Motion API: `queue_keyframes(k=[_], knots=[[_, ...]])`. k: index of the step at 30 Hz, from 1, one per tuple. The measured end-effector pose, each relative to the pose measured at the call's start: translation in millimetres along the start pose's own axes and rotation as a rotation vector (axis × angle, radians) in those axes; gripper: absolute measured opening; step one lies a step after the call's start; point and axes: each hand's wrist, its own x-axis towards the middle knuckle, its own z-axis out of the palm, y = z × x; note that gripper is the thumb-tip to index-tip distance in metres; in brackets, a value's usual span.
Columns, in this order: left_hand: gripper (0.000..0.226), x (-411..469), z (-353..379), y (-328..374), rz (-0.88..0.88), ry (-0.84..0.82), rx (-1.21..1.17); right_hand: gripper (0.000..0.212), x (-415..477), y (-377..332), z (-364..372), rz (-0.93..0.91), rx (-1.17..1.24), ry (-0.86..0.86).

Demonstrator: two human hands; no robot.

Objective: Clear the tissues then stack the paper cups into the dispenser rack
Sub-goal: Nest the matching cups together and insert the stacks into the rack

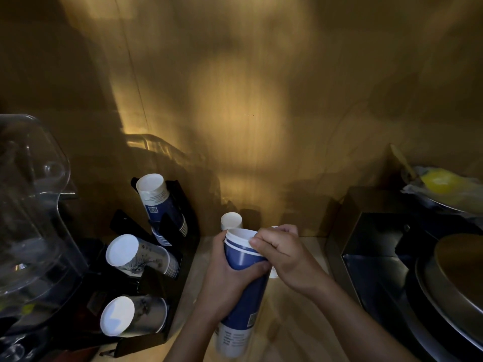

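Note:
A long stack of blue and white paper cups [244,299] tilts up from the counter's front, open end at the top. My left hand [230,273] wraps around its upper part. My right hand [281,253] pinches the rim of the topmost cup. Behind the hands, one single white cup [231,221] stands upright, and another white cup [274,273] is mostly hidden behind my right hand. At the left stands the black dispenser rack [180,199]. It holds a blue cup stack [159,202] on top and two grey patterned stacks, one [141,256] above the other [133,316]. No tissues are visible.
A clear plastic container [31,205] fills the far left. A black box [371,246] stands at the right, with a round metal tray [454,291] and a plate of yellow food [441,186] beyond it. A wooden wall closes off the back of the beige counter [287,330].

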Motion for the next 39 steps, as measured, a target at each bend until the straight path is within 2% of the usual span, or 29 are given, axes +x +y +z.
queue_keyframes(k=[5,11,19,28,31,32,33,35,37,39], knots=[[0.075,-3.4,-11.5,1.3,-0.044,0.009,-0.07,0.027,8.6,-6.4,4.5,-0.067,0.063,-0.009],[0.058,-11.5,-26.5,-9.2,-0.096,0.043,-0.129,0.032,26.6,-12.5,-6.4,-0.123,0.294,0.307],[0.071,-11.7,-35.9,-9.2,-0.051,0.117,-0.075,0.032,44.2,-20.0,-35.1,-0.181,0.359,0.445],[0.074,-16.2,-43.2,-7.6,0.037,0.148,0.095,0.026,50.5,-23.1,-17.5,-0.167,0.361,0.36],[0.078,-17.7,-40.3,-8.0,0.053,0.161,0.168,0.008,49.4,-19.2,-9.0,-0.112,0.344,0.227],[0.079,-17.9,-39.8,-9.1,0.062,0.179,0.213,0.011,48.2,-17.8,-8.1,-0.092,0.35,0.149],[0.081,-18.1,-39.6,-11.0,0.072,0.196,0.271,0.027,46.8,-15.3,-8.5,-0.101,0.314,0.064],[0.085,-18.5,-40.7,-16.1,0.082,0.204,0.373,0.053,43.0,-10.7,-11.3,-0.188,0.062,-0.087],[0.085,-18.0,-42.7,-19.8,0.079,0.189,0.421,0.064,38.7,-5.2,-13.8,-0.319,-0.369,-0.152],[0.082,-16.2,-42.8,-19.7,0.073,0.17,0.373,0.076,35.5,0.6,-14.0,-0.471,-0.773,-0.183]])
